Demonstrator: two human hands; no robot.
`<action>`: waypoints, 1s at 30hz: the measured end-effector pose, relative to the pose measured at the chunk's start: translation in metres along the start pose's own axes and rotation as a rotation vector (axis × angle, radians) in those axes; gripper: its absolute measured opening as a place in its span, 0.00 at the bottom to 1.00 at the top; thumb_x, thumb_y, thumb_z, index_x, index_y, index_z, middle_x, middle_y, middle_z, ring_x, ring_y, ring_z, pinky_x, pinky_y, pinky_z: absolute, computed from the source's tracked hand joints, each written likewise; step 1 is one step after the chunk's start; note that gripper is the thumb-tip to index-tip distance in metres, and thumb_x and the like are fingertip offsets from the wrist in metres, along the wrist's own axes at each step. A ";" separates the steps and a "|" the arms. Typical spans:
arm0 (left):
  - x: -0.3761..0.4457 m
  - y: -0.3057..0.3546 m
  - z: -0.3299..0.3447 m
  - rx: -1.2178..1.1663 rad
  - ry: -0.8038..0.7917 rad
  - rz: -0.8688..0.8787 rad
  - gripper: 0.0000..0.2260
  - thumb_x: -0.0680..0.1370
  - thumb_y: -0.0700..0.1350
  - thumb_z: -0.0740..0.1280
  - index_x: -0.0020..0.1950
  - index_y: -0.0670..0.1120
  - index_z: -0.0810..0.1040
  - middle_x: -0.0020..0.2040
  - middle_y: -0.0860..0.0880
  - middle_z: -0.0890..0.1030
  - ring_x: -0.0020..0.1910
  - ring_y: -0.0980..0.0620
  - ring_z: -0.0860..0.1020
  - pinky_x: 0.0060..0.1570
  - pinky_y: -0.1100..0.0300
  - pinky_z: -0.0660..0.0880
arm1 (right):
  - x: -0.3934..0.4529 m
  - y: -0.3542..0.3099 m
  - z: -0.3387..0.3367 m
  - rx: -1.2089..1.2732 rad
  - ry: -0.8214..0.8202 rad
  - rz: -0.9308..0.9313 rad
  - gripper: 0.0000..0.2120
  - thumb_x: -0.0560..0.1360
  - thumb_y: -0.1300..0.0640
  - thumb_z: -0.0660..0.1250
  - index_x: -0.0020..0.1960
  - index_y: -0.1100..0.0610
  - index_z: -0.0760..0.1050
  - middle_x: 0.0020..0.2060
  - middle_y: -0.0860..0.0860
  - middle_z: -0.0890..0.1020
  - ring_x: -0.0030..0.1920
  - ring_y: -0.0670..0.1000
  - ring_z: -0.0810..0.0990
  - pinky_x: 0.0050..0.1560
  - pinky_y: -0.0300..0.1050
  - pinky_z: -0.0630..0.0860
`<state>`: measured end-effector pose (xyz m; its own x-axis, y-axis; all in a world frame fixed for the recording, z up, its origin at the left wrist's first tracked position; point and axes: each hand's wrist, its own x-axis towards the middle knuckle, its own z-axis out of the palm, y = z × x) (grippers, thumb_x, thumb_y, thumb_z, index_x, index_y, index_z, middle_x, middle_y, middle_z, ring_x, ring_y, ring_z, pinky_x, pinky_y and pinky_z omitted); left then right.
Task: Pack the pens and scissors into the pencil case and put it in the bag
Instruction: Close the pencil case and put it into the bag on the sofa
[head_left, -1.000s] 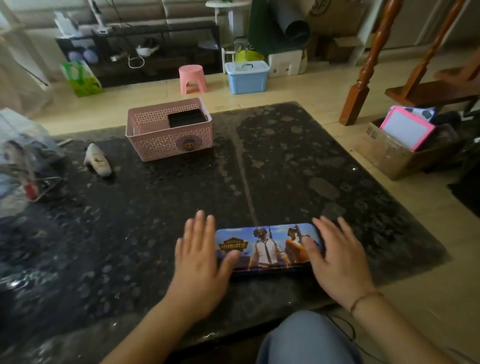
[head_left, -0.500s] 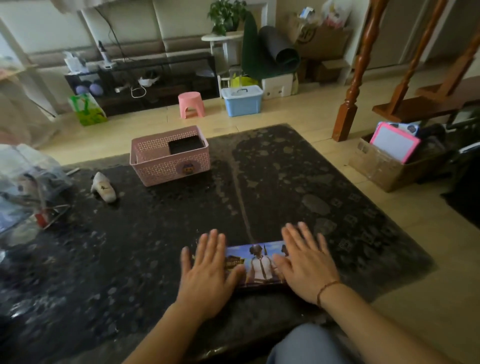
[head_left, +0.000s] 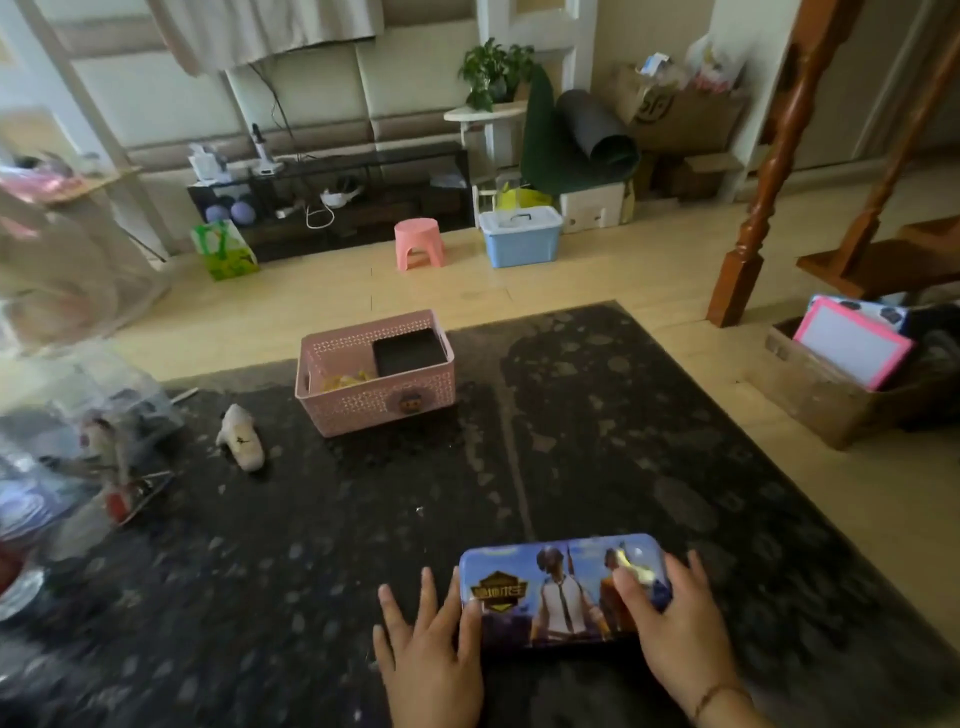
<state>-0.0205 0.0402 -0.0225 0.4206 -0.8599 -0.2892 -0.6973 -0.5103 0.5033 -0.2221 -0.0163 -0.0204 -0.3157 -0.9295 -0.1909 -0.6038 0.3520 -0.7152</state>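
A closed pencil case (head_left: 561, 592), a blue tin with printed game figures, lies flat near the front edge of the dark stone table (head_left: 623, 415). My left hand (head_left: 431, 654) rests flat beside its left end with fingers spread, the thumb touching the lid's edge. My right hand (head_left: 680, 629) is curled over the right end, thumb on the lid and fingers around the side. No pens or scissors show.
A pink perforated basket (head_left: 374, 400) with a black tray inside stands at mid-table. A small white object (head_left: 241, 439) lies to its left. Crumpled clear plastic bags (head_left: 67, 441) crowd the left edge. A cardboard box (head_left: 821, 405) sits on the floor at right.
Both hands slid outward from lying flat on the lid to its two ends. The view tilted up and left, so the case now sits lower right.
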 end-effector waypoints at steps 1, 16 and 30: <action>0.014 0.011 -0.005 -0.159 -0.007 -0.016 0.17 0.82 0.57 0.53 0.71 0.68 0.61 0.75 0.64 0.57 0.78 0.50 0.42 0.74 0.48 0.43 | 0.011 -0.017 -0.003 0.133 -0.018 0.046 0.20 0.72 0.45 0.69 0.60 0.52 0.72 0.57 0.50 0.78 0.57 0.49 0.75 0.55 0.45 0.76; -0.011 0.288 -0.305 -0.989 -0.417 0.072 0.09 0.80 0.36 0.63 0.58 0.44 0.78 0.47 0.45 0.86 0.44 0.46 0.84 0.36 0.57 0.81 | 0.053 -0.248 -0.294 0.914 -0.316 0.253 0.17 0.73 0.60 0.69 0.60 0.61 0.72 0.48 0.60 0.81 0.39 0.56 0.84 0.29 0.50 0.80; -0.127 0.539 -0.303 -0.781 -0.948 0.463 0.13 0.77 0.41 0.67 0.61 0.44 0.75 0.49 0.35 0.84 0.46 0.34 0.83 0.45 0.50 0.82 | -0.043 -0.208 -0.563 0.660 0.477 0.060 0.09 0.78 0.56 0.63 0.58 0.54 0.75 0.46 0.49 0.82 0.39 0.37 0.80 0.37 0.29 0.74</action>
<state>-0.2740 -0.1222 0.5320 -0.5572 -0.7890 -0.2588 -0.0133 -0.3031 0.9529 -0.4951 0.0123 0.5152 -0.7016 -0.7114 -0.0413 -0.0676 0.1241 -0.9900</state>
